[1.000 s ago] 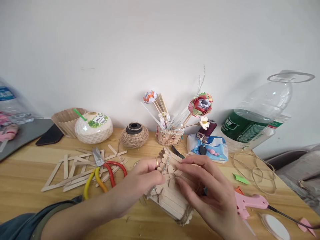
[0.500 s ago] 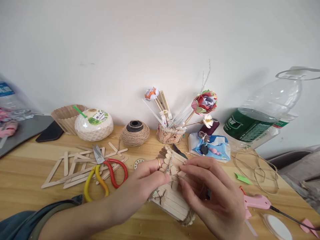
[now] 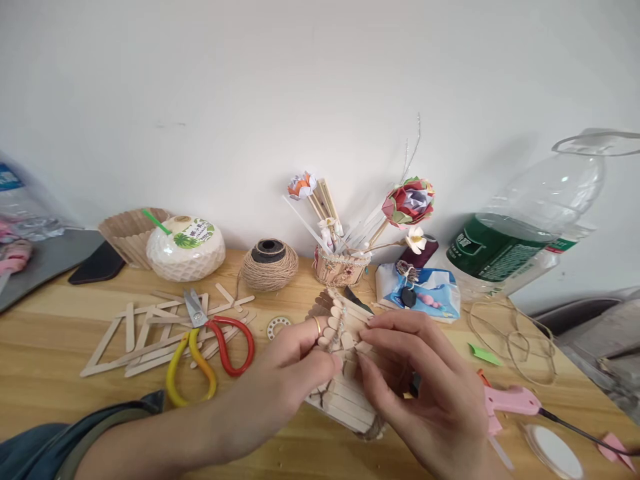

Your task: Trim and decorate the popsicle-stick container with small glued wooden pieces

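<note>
A box made of craft sticks (image 3: 350,399), with rounded stick ends, a beaded trim and twine along its lower edge, stands tilted in front of me. My left hand (image 3: 293,367), a ring on one finger, grips its left side with the thumb pressed on the front. The fingers of my right hand (image 3: 430,387) pinch a small cut piece of craft stick (image 3: 363,347) against the box's face. Small petal-like wood pieces are fixed on that face, partly behind my left thumb. My right palm hides the box's right side.
Scissors (image 3: 197,320) lie on loose craft sticks (image 3: 131,327) at left. Behind are a twine spool (image 3: 270,267), a coconut (image 3: 186,250) and a decorated pot (image 3: 340,268) of paper flowers. At right are a pink glue gun (image 3: 513,401), its cord, and a large bottle (image 3: 505,250).
The box tips slightly and its lower edge shifts up a little. Both hands keep nearly the same hold, and the view moves very slightly.
</note>
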Tool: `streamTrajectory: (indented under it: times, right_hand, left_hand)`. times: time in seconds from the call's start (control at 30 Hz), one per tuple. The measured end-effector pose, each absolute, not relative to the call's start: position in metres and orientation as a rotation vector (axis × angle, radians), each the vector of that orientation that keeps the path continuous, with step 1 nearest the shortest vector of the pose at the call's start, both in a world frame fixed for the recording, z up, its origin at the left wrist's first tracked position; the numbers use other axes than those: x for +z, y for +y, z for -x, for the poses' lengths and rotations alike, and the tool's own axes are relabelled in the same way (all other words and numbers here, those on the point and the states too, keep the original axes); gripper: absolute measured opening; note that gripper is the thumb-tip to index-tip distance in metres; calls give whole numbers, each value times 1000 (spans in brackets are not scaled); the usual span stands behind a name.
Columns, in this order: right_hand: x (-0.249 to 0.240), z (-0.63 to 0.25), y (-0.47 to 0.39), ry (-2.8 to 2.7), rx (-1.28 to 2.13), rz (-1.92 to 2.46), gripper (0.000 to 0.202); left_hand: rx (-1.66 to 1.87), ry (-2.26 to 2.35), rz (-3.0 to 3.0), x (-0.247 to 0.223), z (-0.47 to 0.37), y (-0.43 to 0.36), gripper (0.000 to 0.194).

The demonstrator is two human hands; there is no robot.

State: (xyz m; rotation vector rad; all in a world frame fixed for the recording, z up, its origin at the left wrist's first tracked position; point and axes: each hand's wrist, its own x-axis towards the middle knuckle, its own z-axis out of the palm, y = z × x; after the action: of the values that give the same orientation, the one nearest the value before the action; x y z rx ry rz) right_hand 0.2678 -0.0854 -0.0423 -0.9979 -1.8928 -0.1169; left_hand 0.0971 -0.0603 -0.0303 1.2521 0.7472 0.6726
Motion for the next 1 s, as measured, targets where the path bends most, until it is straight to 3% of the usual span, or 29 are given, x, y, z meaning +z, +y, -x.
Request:
streamTrajectory:
  times: [0.27,0.5,0.83,0.97,1.0]
  right_hand:
    - [-44,-276,-89,-1894,149,1062,22]
    - [-52,-280,-83,-1562,313,1103,16]
    - [-49,-289,-74,-1332,277,1127,37]
    - [-43,-296,-69,-1375,231,1202,9]
    - [-41,-299,-69,-1397,231,1225,12]
  left_hand:
    - [674,841,-1031,-33,-99,-58,13]
    - [741,891,-890,-30,-100,-54,20]
    - [751,917,-926,-30,-102,-44,16]
    - [771,924,-958,-30,-97,-40,15]
    - [790,935,-950,-29,-95,-39,15]
